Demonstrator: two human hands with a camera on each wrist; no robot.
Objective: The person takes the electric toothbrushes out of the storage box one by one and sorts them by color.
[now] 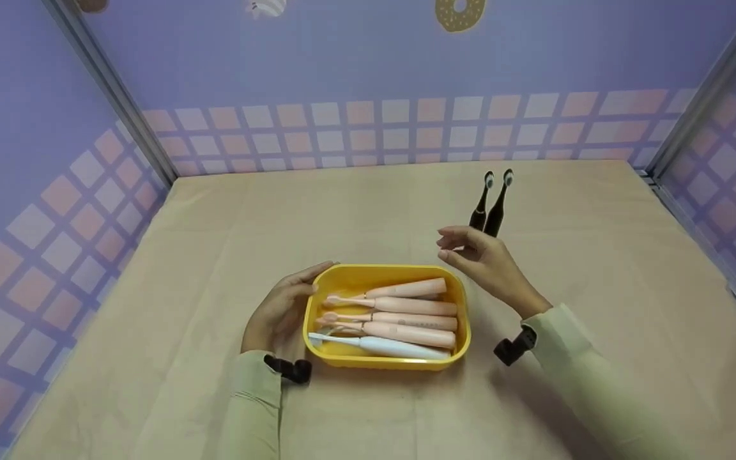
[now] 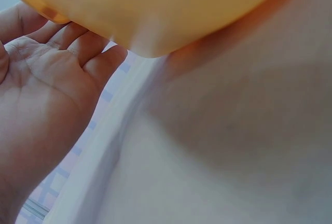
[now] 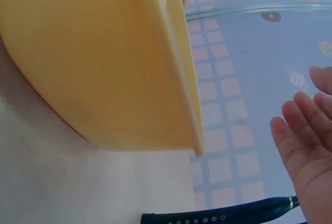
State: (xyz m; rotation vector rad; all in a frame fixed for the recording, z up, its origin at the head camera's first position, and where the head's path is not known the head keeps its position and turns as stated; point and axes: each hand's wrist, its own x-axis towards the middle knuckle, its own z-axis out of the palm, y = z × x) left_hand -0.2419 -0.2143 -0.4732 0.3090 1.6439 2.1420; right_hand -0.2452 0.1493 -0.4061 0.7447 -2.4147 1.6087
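Observation:
A yellow plastic bin [image 1: 388, 364] holds several electric toothbrushes lying side by side. Most are pink, such as this pink toothbrush [image 1: 409, 332]; a white toothbrush [image 1: 400, 348] lies at the near side. My left hand [image 1: 285, 303] grips the bin's left end, thumb at the rim and fingers along the outer wall. Over the bin's far right corner, my right hand [image 1: 486, 262] is raised with loosely bent fingers, holding nothing. Just beyond it two black toothbrushes stand upright, the left black toothbrush [image 1: 478, 217] and the right black toothbrush [image 1: 497, 214], their lower parts hidden by that hand.
A cream cloth [image 1: 342, 217] covers the table under the bin. Purple walls [image 1: 342, 64] with a pink and white check band rise behind and at both sides, with metal posts [image 1: 112, 89] in the corners.

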